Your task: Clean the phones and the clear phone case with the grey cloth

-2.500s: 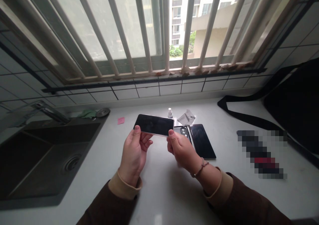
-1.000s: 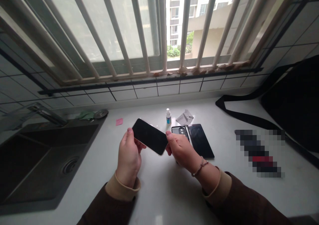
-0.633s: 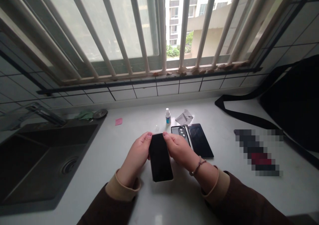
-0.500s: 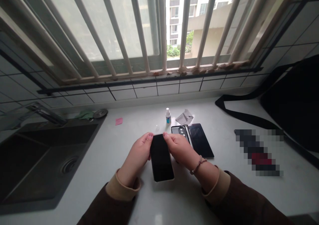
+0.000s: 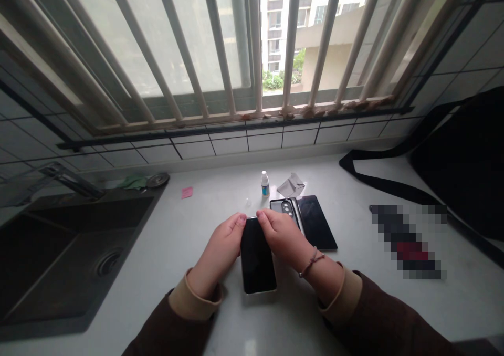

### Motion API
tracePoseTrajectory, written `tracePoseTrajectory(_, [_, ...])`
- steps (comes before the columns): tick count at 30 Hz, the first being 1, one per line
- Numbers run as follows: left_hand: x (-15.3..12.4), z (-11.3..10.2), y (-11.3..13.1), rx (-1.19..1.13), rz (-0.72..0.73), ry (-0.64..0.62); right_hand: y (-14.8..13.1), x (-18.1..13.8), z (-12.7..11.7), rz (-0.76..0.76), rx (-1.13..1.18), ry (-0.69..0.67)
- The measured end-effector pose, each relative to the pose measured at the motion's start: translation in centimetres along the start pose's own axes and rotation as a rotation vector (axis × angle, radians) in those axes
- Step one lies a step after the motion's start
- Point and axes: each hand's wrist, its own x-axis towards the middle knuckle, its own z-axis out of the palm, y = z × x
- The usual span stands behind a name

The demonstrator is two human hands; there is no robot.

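Between my two hands is a smartphone [image 5: 259, 261] with a dark screen facing up. My left hand [image 5: 226, 239] grips its upper left edge, thumb near the top corner. On the upper right edge my right hand [image 5: 281, 233] is closed, its thumb at the top too. The fingers under the phone are hidden. Just beyond my right hand lies an opened flip phone case [image 5: 317, 223], its dark cover folded out to the right; my hand partly covers the side with the camera cutouts. A small white bottle [image 5: 265, 185] stands behind the phone.
A crumpled grey wrapper [image 5: 291, 185] lies beside the bottle, and a pink paper note [image 5: 187, 192] is farther left. At the left is a sink [image 5: 136, 214] with a faucet [image 5: 74, 180]. A black bag [image 5: 464, 156] with its strap rests at the right, near a pixelated object [image 5: 407, 240].
Both hands have shifted the phone slightly toward me, and its top edge sits a little lower. My left thumb has moved slightly right along the top corner.
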Motion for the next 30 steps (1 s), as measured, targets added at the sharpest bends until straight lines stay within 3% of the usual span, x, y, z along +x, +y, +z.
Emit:
tracePoseTrajectory(4, [-0.3, 0.2, -0.1, -0.067, -0.020, -0.017, 0.2, 0.0, -0.1, 0.033, 0.088, 0.049])
tracePoseTrajectory(9, [-1.0, 0.4, 0.3, 0.101, 0.131, -0.054, 0.5, 0.1, 0.1, 0.101, 0.201, 0.106])
tracePoseTrajectory(12, [-1.2, 0.6, 0.4, 0.185, 0.155, -0.033, 0.5, 0.1, 0.2, 0.105, 0.202, 0.065])
tracePoseTrajectory(17, [-1.1, 0.8, 0.0, 0.278, 0.075, 0.000, 0.0, 0.1, 0.2, 0.043, 0.140, -0.019])
tracePoseTrajectory(20, [-0.8, 0.8, -0.6, 0.312, 0.072, 0.061, -0.1, 0.0, -0.1, 0.032, 0.004, -0.030])
tracePoseTrajectory(26, [-0.1, 0.1, -1.0, 0.348, 0.057, 0.321, 0.8, -0.1, -0.5, 0.033, -0.436, 0.094])
tracePoseTrajectory(30, [0.1, 0.2, -0.7, 0.620, -0.036, 0.340, 1.0, -0.2, -0.3, 0.136, -0.668, 0.090])
